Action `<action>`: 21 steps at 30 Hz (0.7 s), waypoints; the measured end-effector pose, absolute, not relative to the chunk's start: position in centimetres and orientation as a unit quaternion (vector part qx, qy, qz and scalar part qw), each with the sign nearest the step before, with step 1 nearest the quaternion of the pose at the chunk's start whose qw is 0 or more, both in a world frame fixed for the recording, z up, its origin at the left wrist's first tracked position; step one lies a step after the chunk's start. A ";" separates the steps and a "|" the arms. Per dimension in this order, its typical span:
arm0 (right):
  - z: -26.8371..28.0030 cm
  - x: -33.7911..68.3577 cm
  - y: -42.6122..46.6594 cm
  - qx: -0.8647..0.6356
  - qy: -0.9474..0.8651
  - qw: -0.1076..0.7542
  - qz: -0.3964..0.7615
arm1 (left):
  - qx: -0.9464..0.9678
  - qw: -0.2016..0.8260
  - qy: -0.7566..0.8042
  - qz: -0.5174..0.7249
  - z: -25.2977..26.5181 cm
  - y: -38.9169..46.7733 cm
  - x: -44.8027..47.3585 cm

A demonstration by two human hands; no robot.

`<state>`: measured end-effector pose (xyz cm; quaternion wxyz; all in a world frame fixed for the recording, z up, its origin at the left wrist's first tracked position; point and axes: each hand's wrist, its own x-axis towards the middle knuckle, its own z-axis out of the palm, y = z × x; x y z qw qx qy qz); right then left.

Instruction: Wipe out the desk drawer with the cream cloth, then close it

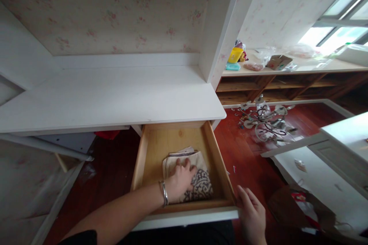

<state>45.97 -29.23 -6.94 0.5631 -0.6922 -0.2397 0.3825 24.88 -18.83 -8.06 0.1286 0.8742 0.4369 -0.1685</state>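
Observation:
In front of me a wooden drawer [140, 160] with a white front is pulled out from under a white desk [138, 95]. A folded cloth [202, 183], cream with a dark scroll pattern, lies in it towards the front right. My left hand [181, 180], a silver bracelet at its wrist, rests palm down on the cloth, fingers spread and slightly bent. Just outside the drawer's front right corner is my right hand [251, 212], its fingers curled in. Nothing shows in it, and whether it touches the drawer cannot be made out.
A chandelier [267, 120] lies on the red floor [232, 153] at right. Behind it, a low wooden shelf unit [287, 82] bears a yellow container [235, 54], a small box [278, 62] and plastic bags. White furniture [345, 153] and a brown bag [287, 206] are at far right.

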 end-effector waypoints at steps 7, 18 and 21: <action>-5.9 45.4 -29.0 -0.703 -0.201 0.567 0.379 | 0.868 0.117 0.451 -0.169 -8.8 -20.6 16.9; -5.0 45.0 -28.5 -0.716 -0.179 0.562 0.374 | 0.848 0.214 0.466 -0.134 -8.9 -14.7 13.1; -5.0 45.1 -28.5 -0.711 -0.169 0.565 0.383 | 0.841 0.215 0.480 -0.128 -9.4 -10.8 12.9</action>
